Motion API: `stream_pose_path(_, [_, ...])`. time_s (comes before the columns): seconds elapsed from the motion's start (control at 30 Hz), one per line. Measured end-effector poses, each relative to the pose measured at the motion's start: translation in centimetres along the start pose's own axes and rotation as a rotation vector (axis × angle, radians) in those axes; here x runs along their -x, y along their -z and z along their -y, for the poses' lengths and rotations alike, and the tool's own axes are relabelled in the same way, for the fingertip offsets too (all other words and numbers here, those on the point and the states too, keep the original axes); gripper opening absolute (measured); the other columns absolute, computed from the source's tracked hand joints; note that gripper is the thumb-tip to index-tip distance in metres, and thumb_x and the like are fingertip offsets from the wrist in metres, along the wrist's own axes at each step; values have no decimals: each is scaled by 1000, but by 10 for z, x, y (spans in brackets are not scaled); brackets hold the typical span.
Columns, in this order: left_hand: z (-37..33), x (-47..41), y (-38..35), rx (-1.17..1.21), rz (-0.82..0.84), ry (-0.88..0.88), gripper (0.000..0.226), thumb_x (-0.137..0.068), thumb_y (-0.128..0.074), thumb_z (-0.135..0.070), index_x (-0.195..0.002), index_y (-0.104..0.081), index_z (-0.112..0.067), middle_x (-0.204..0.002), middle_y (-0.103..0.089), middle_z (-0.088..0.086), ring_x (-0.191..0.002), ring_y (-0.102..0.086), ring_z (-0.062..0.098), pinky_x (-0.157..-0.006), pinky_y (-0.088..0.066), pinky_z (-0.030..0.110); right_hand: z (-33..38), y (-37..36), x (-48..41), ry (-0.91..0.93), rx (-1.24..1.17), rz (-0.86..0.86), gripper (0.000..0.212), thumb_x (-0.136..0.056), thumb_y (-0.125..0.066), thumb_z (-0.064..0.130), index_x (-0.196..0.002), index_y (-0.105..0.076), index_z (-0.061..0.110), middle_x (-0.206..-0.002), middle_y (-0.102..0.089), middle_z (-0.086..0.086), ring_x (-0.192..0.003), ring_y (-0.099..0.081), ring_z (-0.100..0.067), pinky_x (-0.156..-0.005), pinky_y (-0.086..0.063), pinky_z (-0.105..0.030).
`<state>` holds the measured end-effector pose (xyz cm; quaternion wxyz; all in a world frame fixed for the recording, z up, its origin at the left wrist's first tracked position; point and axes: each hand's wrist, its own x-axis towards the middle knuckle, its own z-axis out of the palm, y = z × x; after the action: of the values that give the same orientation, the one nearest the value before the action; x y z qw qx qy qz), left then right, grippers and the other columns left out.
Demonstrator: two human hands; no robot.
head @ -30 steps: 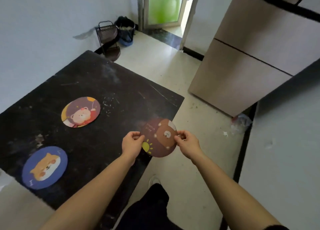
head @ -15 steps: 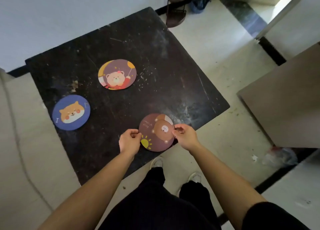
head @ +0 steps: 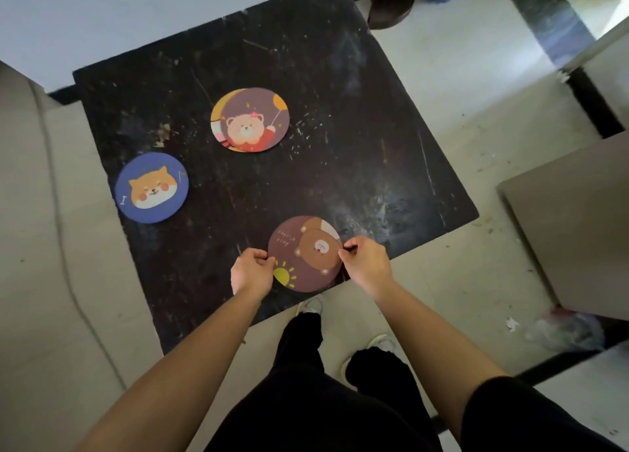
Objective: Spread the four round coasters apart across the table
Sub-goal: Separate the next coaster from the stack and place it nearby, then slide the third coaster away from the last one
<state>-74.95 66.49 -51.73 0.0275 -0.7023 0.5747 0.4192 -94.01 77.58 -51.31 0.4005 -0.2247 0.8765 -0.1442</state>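
1. Three coasters showed on the black table (head: 340, 118): a blue dog coaster (head: 151, 187) near the left edge, a brown and yellow bear coaster (head: 250, 119) farther back, and a brown bear coaster (head: 304, 253) at the near edge. Whether the fourth lay hidden under one of them, I could not tell.
2. I had both hands on the brown one: my left hand (head: 251, 271) pinched its left rim and my right hand (head: 367, 263) pinched its right rim, fingers closed on the edge.
3. It sat between my hands, its near part overhanging the table edge.
4. To do this well, I judged I should keep it flat and set it down toward the bare right side, well apart from the other two.
5. I should check for a second disc stuck beneath before letting go.
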Motion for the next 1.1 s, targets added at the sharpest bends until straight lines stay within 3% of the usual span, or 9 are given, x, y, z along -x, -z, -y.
stream_pose_path(0.1, [-17, 5, 8, -190, 79, -90, 42, -90, -64, -35, -122, -58, -8, -117, -63, 15, -107, -61, 36, -88, -50, 43, 7, 18, 4, 17, 60, 60, 40, -94, -55, 43, -125, -62, 19, -118, -70, -6, -111, -64, -27, -90, -51, -37])
stream_pose_path(0.2, [-50, 12, 21, -311, 72, -246, 58, -94, -53, -43, -140, -43, -9, -141, -45, 21, -125, -49, 40, -99, -43, 48, 18, 52, 12, 83, 22, 7, 50, -96, -51, 45, -139, -51, 18, -139, -55, -10, -124, -56, -29, -102, -45, -41])
stream_pose_path(0.4, [-162, 31, 46, -449, -214, -821, 65, -99, -34, -52, -151, -31, -13, -161, -23, 18, -149, -16, 34, -118, -18, 52, 39, 165, 21, 275, 180, -480, 69, -97, -29, 60, -155, -19, 24, -166, -13, -9, -151, -18, -31, -118, -25, -47])
stream_pose_path(0.5, [-228, 43, 47, -518, -333, -986, 70, -97, -23, -59, -154, -23, -18, -164, -14, 18, -151, -7, 34, -119, -9, 53, 42, 230, 20, 338, 283, -694, 75, -94, -15, 66, -157, -7, 27, -167, 2, -10, -153, -4, -31, -122, -13, -50])
stream_pose_path(0.57, [-270, 50, 40, -533, -390, -1044, 72, -96, -17, -62, -155, -18, -19, -165, -9, 17, -151, -2, 33, -118, -4, 53, 36, 270, 13, 377, 299, -800, 74, -96, -16, 64, -158, -7, 26, -167, 6, -11, -153, 0, -32, -122, -10, -51])
stream_pose_path(0.77, [-377, 69, -33, -448, -431, -1024, 73, -96, -15, -63, -155, -17, -20, -166, -5, 14, -152, 1, 30, -120, -2, 50, -21, 369, -51, 416, 225, -868, 72, -99, -27, 60, -158, -12, 21, -167, 0, -14, -153, -4, -32, -123, -10, -50])
stream_pose_path(1.0, [-453, 100, -155, -497, -329, -696, 70, -99, -23, -57, -155, -17, -17, -166, -5, 14, -152, -1, 32, -121, -8, 53, -106, 466, -153, 469, 226, -585, 75, -98, -22, 63, -158, -9, 21, -167, 1, -13, -153, -3, -30, -123, -8, -47])
stream_pose_path(1.1, [-471, 109, -168, -492, -344, -631, 69, -99, -24, -56, -155, -19, -16, -165, -7, 16, -151, -4, 33, -121, -11, 54, -107, 498, -180, 550, 261, -500, 74, -97, -21, 63, -157, -11, 20, -167, -3, -13, -153, -6, -30, -122, -11, -46])
